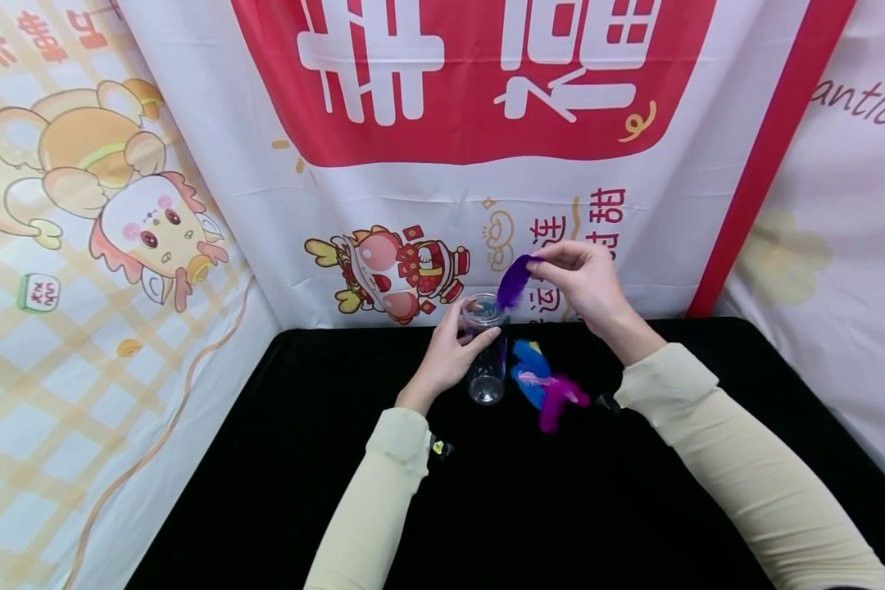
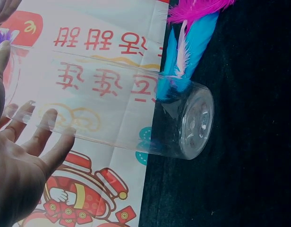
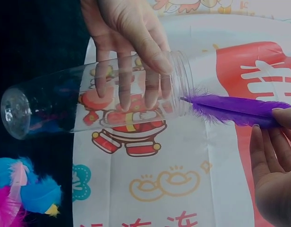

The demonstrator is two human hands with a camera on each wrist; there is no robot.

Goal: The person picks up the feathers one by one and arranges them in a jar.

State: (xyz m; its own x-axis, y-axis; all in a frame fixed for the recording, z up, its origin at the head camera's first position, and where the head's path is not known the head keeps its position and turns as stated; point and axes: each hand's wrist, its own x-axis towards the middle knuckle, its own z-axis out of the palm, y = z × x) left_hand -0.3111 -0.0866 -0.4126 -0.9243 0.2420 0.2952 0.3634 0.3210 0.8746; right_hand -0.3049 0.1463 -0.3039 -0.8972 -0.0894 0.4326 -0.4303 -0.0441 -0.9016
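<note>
My left hand [image 1: 450, 352] grips a clear plastic jar [image 3: 55, 106] near its top, thumb on one side and fingers on the other. In the right wrist view the jar has no lid and nothing shows inside it. With thumb and fingertips my right hand [image 1: 586, 283] pinches a purple feather [image 3: 240, 109] by one end. The feather's quill tip points down at the jar's mouth [image 3: 185, 85] and is right at the rim. Beside the jar lies a small pile of blue feathers [image 1: 529, 365] and magenta feathers [image 1: 556, 397], with a pale pink one among them.
A black cloth-covered table [image 1: 531, 508] lies under the hands. Behind it hangs a white printed backdrop [image 1: 288, 221] with red panels and cartoon figures, close to the jar. Another printed cloth [image 1: 59, 328] hangs along the left side.
</note>
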